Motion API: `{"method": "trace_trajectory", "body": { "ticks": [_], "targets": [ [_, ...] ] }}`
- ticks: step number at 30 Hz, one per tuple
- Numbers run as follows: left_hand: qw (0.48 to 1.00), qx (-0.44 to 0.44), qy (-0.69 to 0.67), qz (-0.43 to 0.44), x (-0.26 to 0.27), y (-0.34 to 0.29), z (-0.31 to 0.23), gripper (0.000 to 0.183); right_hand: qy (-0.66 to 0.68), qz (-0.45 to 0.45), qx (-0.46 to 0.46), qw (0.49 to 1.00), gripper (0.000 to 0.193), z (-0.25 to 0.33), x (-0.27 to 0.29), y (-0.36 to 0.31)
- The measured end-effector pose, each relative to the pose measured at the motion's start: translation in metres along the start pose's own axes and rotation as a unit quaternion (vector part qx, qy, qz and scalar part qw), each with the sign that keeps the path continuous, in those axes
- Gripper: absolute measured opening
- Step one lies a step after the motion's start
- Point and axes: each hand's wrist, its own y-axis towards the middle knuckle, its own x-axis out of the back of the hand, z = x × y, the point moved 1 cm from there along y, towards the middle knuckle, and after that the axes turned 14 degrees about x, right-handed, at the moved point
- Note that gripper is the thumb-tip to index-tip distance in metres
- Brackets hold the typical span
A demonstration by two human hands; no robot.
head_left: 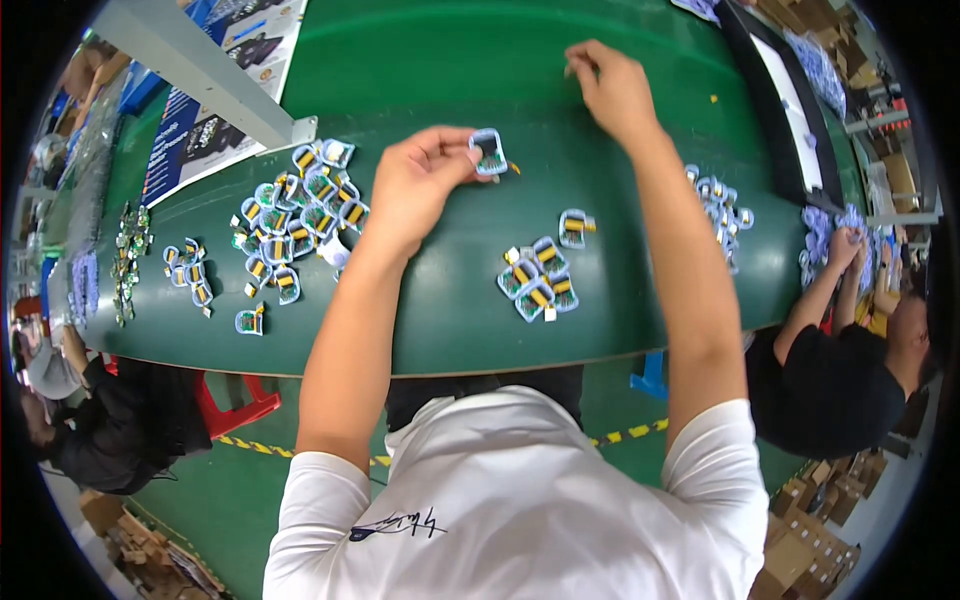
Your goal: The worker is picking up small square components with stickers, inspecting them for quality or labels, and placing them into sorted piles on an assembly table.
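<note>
Left hand pinches a board. Right hand hovers, fingers curled, can't tell if empty. Small pile on table

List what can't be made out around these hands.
Head view:
Far side of the module in the left hand: turned away.
Whether the right hand pinches anything: too small.
Left edge of the right pile: behind the right forearm.
Lower pieces in the left pile: under upper ones.
</note>
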Motion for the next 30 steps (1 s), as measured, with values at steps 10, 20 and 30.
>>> {"method": "trace_trajectory", "body": {
  "ticks": [10,20,30],
  "targets": [
    [0.999,-0.037,0.026,-0.014,-0.007,0.004,0.001,0.026,-0.187,-0.017,0.029,0.982,0.018,0.032,0.027,-0.02],
    [0.991,-0.128,0.023,-0.014,-0.013,-0.007,-0.003,0.025,0.412,0.114,-0.232,0.874,0.032,0.119,0.027,-0.054],
    [0.985,-0.078,0.141,-0.065,-0.001,0.001,0.002,0.027,0.356,0.055,-0.203,0.91,0.017,0.146,0.029,-0.054]
  ]
}}
